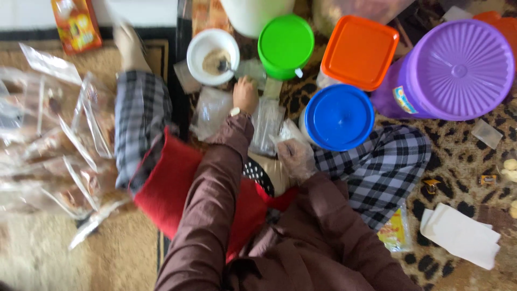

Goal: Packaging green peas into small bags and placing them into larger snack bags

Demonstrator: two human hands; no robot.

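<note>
The left hand (245, 95), fingers curled, state unclear, rests on thin clear plastic pouches (266, 123): light, limp, slippery, best pinched at an edge. The gloved right hand (295, 156) is seen closed on 1 pouch (288, 131).

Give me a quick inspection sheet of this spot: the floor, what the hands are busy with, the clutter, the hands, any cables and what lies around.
Surface: leopard-print mat over a tan carpet.
Job's things: clear plastic packets on the mat; white bowl of brownish powder with a spoon.
Clutter: green-lidded tub, orange-lidded tub, blue-lidded tub, purple tub, white paper stack.
Hands: left hand reaches to the packets below the bowl; right hand, in a clear glove, rests by the blue-lidded tub; fingers unclear.
Cables: nothing seen.
Surroundings: pile of filled clear bags at the left, red cushion on the lap.
</note>
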